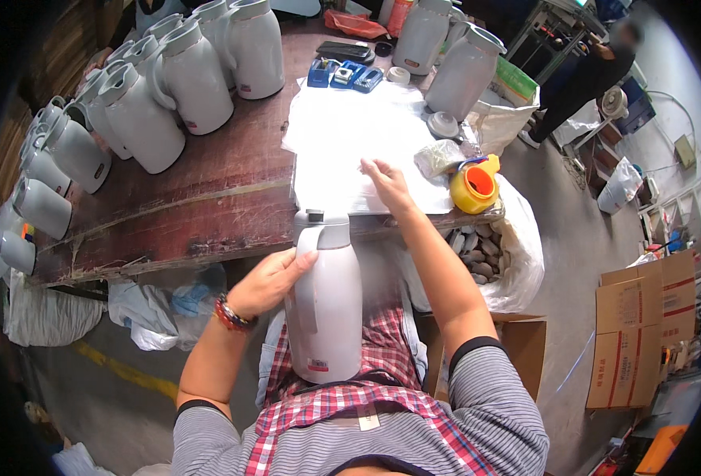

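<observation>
A pale grey vacuum jug (336, 309) stands upright on my lap, over a red plaid apron. My left hand (269, 279) is closed round its handle, just below the lidded top. Reaching over the table, my right hand (388, 186) is at a stack of thin white sheets (342, 135), its fingers partly bent and somewhat apart. Nothing shows between them, though glare washes out the sheets around the fingertips.
Several grey jugs (195, 83) crowd the wooden table's (231, 166) left side; two more stand at its far right. Nearby are a yellow tape dispenser (475, 189), a round lid (443, 124) and blue containers (345, 74). Cardboard boxes (628, 341) and another person (592, 75) are at right.
</observation>
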Motion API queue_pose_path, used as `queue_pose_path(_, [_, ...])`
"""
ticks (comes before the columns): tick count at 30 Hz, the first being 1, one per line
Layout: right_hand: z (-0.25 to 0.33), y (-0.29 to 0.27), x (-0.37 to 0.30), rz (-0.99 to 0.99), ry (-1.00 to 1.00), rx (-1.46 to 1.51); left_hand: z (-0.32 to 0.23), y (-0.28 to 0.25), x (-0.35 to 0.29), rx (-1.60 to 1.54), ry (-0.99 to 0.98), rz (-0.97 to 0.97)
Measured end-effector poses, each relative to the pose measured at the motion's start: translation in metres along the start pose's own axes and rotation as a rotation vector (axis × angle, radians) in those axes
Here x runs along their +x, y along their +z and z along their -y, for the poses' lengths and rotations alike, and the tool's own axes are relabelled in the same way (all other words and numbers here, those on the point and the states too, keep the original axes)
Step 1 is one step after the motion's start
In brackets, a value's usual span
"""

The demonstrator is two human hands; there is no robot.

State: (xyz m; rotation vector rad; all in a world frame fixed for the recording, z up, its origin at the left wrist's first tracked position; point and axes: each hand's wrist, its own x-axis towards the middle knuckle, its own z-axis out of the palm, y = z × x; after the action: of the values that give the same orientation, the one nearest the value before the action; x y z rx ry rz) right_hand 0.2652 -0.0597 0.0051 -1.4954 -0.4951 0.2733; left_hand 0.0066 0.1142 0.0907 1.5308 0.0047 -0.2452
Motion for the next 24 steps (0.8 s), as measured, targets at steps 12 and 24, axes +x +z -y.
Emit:
queue_pose_path(12, [-0.024,0.059,0.010,-0.021,-0.088,0.136,0.052,-0.056,0.180,-0.037,0.122,-0.439])
queue_pose_path(24, [0.046,0.036,-0.094,-0.098,-0.034,0.114,0.068,-0.007,0.083,0.235,0.558,-0.926])
